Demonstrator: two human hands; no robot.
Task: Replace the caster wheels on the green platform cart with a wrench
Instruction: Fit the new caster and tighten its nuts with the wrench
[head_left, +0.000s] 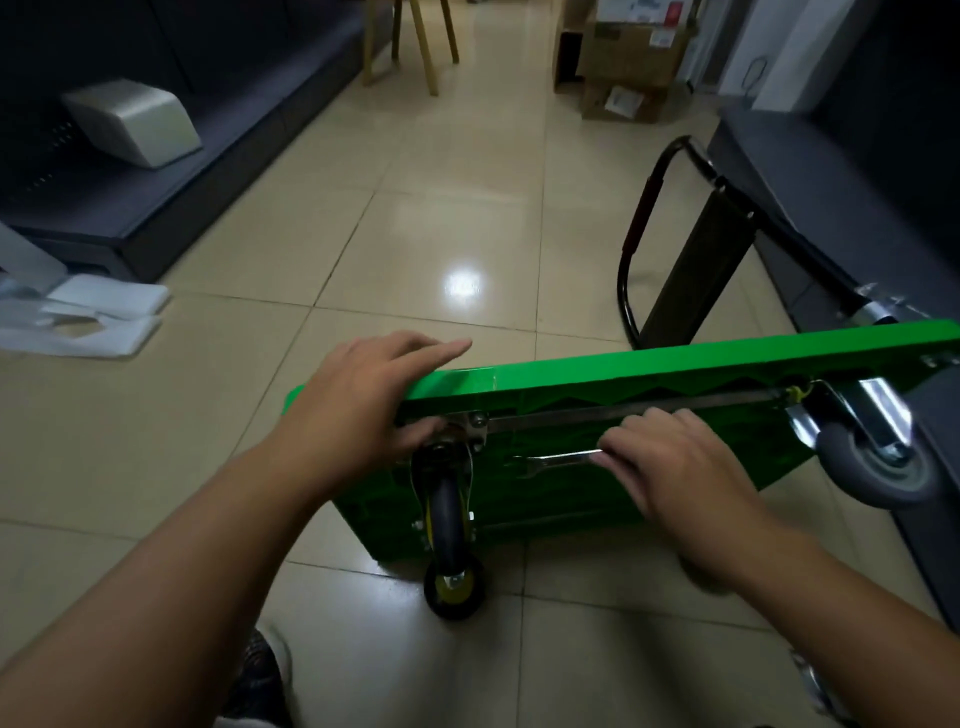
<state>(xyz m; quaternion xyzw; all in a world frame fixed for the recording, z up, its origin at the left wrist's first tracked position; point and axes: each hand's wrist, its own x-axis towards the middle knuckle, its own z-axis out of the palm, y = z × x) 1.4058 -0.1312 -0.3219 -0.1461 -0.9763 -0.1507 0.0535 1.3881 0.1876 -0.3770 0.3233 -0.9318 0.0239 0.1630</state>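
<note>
The green platform cart (623, 371) stands tipped on its side on the tiled floor, its underside facing me. My left hand (363, 395) rests over its upper edge with fingers straight, the thumb under the edge by the mounting plate (475, 426) of a black and yellow caster (447, 504). My right hand (670, 457) grips the handle of a silver wrench (558, 461), whose open jaw points left toward that plate. A grey caster (872, 462) in a shiny fork sits at the cart's right end. Another black and yellow wheel (454, 587) is at the bottom by the floor.
The cart's black folding handle (639, 228) lies on the floor beyond the deck. A dark low bench (208, 150) with a silver box runs along the left. White foam pieces (88, 322) lie at far left. Cardboard boxes (628, 57) and wooden legs stand at the back.
</note>
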